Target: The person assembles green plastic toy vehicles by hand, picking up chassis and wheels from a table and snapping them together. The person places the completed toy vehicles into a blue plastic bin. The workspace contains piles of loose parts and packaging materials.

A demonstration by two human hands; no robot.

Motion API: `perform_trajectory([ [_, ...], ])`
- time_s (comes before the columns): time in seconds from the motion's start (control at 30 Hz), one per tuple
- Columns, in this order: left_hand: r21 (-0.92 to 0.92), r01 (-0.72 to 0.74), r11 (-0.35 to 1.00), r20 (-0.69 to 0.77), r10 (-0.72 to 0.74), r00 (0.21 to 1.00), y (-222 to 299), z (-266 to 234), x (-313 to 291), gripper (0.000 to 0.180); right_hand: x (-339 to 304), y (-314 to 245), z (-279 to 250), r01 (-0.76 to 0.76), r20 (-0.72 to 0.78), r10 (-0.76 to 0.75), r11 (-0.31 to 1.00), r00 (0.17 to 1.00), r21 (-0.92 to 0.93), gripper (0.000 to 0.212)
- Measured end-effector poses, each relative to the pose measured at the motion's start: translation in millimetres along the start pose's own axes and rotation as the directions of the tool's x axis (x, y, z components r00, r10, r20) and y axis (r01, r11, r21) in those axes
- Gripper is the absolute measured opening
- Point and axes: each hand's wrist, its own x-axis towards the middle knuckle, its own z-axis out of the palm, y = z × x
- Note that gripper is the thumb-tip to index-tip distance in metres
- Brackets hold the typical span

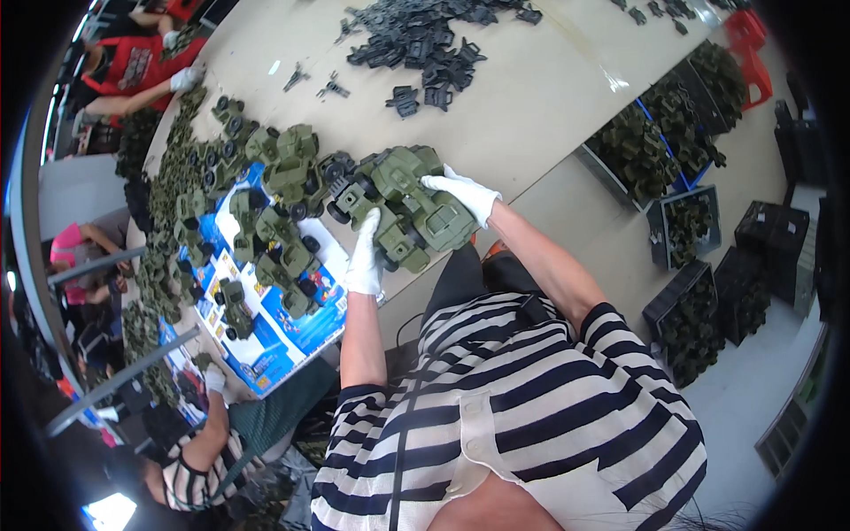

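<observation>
Both my hands wear white gloves and are at a cluster of olive-green toy military vehicles (434, 212) at the table's near edge. My left hand (365, 257) is closed on the near left side of a green toy vehicle with black wheels (357, 196). From the right, my right hand (465, 193) grips a larger green toy vehicle (409, 173), its fingertips on the upper body. The toys overlap, so where one ends and another begins is hard to make out. The undersides and the thumbs' contact are partly hidden.
More green toy vehicles (283, 248) stand on blue-and-white printed cardboard (257, 354) to the left. Dark grey plastic parts (425, 44) are heaped at the far side. Crates of green parts (633, 150) sit at right. Co-workers (133, 71) are along the left.
</observation>
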Motion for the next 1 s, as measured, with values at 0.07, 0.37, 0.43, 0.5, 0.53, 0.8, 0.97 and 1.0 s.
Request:
perform_trajectory([
  [0.07, -0.004, 0.093, 0.996, 0.059, -0.093, 0.994, 9, 12, 6, 0.052, -9, 6, -14, 0.085, -0.021, -0.084, 0.994, 0.996, 0.066, 0.107],
  [0.37, 0.323, 0.043, 0.945, 0.476, -0.202, 0.856, 3, 227, -33, 0.053, -195, -7, -119, 0.464, -0.461, -0.341, 0.867, 0.819, 0.183, 0.092],
  [0.43, 0.439, 0.100, 0.893, 0.527, -0.345, 0.777, -24, 301, -39, 0.052, -237, 14, -164, 0.624, -0.511, -0.440, 0.733, 0.739, 0.270, 0.076],
  [0.5, 0.555, 0.086, 0.828, 0.565, -0.450, 0.692, -65, 367, -31, 0.051, -282, 38, -215, 0.683, -0.617, -0.405, 0.659, 0.675, 0.315, 0.064],
  [0.53, 0.600, 0.044, 0.799, 0.592, -0.480, 0.647, -81, 403, -45, 0.050, -307, 48, -233, 0.714, -0.668, -0.382, 0.616, 0.639, 0.331, 0.058],
  [0.8, 0.836, -0.173, 0.521, 0.536, -0.704, 0.467, -355, 677, -13, 0.049, -478, 174, -510, 0.836, -0.835, -0.220, 0.364, 0.505, 0.410, 0.049],
  [0.97, 0.802, -0.215, 0.557, 0.597, -0.737, 0.317, -528, 840, 26, 0.039, -575, 201, -685, 0.869, -0.869, -0.134, 0.226, 0.476, 0.441, 0.050],
  [1.0, 0.797, -0.218, 0.563, 0.603, -0.757, 0.253, -574, 870, 41, 0.038, -588, 223, -725, 0.883, -0.893, -0.080, 0.212, 0.443, 0.419, 0.049],
])
